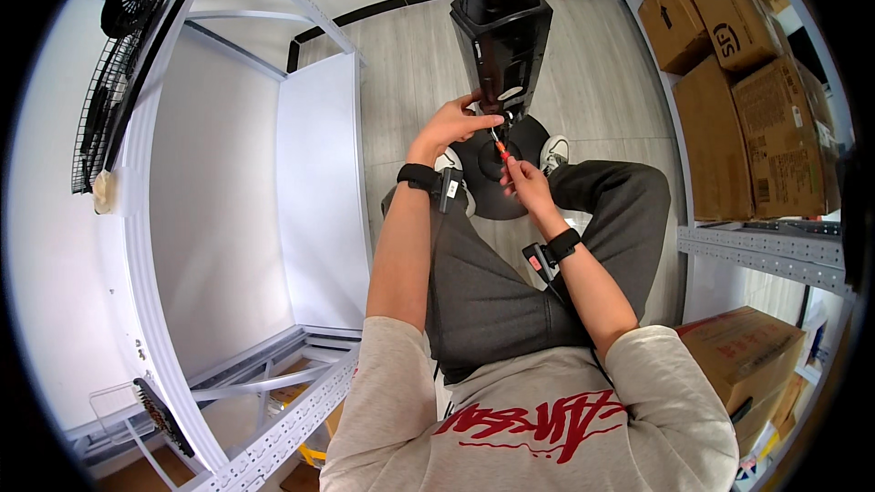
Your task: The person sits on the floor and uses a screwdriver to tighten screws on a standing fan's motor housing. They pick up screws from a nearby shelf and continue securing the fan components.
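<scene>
A tall black appliance housing [501, 41] with glossy faces stands in front of me, its lower end narrowing above a round black base [488, 193] between my feet. My left hand [448, 126] grips that lower end, the fingers partly behind it and one digit stretched across its front. In my right hand [526, 184] is a screwdriver [502, 151] with a red-orange handle, pinched in the fingers. Its metal shaft points up to the bottom of the housing, close to my left fingertips. Whether the tip sits in a screw is too small to tell.
On the left stands a white metal rack [164, 264] with a black wire grille [100, 109] on its upper side. Cardboard boxes [697, 141] fill the shelf on the right, and another carton [743, 351] sits lower. Pale wood-look flooring [592, 64] surrounds the base.
</scene>
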`<state>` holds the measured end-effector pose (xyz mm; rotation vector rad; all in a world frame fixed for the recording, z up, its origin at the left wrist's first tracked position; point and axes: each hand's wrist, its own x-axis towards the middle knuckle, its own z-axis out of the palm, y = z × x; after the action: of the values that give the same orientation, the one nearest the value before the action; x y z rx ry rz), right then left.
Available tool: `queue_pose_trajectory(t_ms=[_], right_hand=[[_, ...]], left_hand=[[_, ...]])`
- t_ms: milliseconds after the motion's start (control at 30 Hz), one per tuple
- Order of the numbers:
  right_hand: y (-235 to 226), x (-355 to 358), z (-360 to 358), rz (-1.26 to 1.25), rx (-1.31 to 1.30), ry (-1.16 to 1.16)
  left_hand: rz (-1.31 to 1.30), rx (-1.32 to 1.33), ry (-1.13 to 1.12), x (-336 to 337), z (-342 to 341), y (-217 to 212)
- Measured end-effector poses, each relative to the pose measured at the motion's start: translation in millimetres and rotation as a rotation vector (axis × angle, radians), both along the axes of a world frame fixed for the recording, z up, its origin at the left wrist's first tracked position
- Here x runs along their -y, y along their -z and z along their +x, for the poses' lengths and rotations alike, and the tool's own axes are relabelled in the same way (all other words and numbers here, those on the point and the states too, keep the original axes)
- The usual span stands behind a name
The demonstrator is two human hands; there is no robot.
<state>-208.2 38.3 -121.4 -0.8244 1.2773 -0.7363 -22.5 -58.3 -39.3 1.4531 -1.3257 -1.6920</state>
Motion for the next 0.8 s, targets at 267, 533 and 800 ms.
queue_pose_trajectory(t_ms=[267, 533, 800], right_hand=[[9, -11, -7, -0.154, -0.103, 0.127], [-20, -24, -28, -0.219, -0.151, 0.154], [-39, -24, -32, -0.427, -0.326, -0.013]], left_hand=[[0.01, -0.218, -0.132, -12, -11, 12], [0.187, -0.651, -0.464, -30, 6, 52], [0.233, -0.719, -0.604, -57, -8, 54]])
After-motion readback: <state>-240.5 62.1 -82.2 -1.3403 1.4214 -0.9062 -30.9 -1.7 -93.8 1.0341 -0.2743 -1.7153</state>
